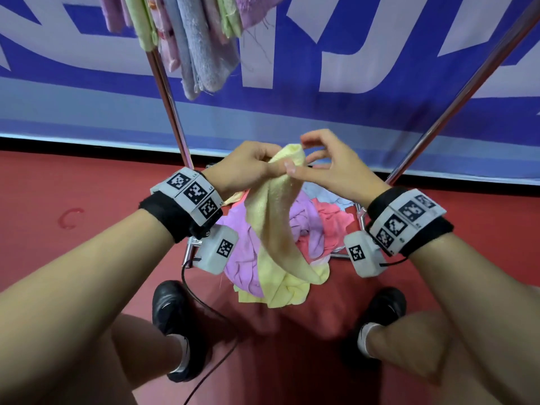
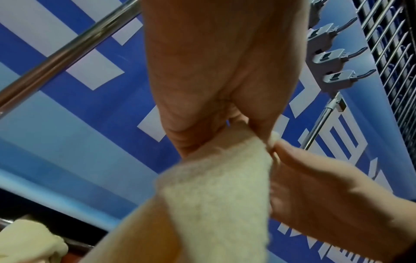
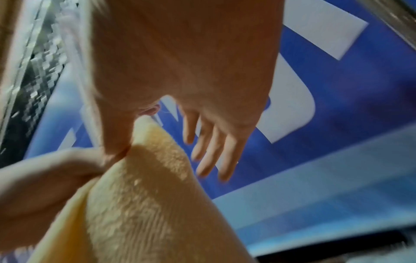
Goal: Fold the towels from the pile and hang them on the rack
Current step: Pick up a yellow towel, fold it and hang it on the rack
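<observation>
Both hands [image 1: 292,168] pinch yellow towel [image 1: 277,223]; pile [image 1: 321,220] head-view only.

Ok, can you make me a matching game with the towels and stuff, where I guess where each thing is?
Things:
1. yellow towel
2. purple towel
3. grey-blue towel
4. black shoes

Places:
A. hanging on the rack up top
B. on the red floor, one each side of the pile
C. held up by the left hand and right hand
D. lying in the pile low down

Pairs: 1-C, 2-D, 3-A, 4-B
</observation>
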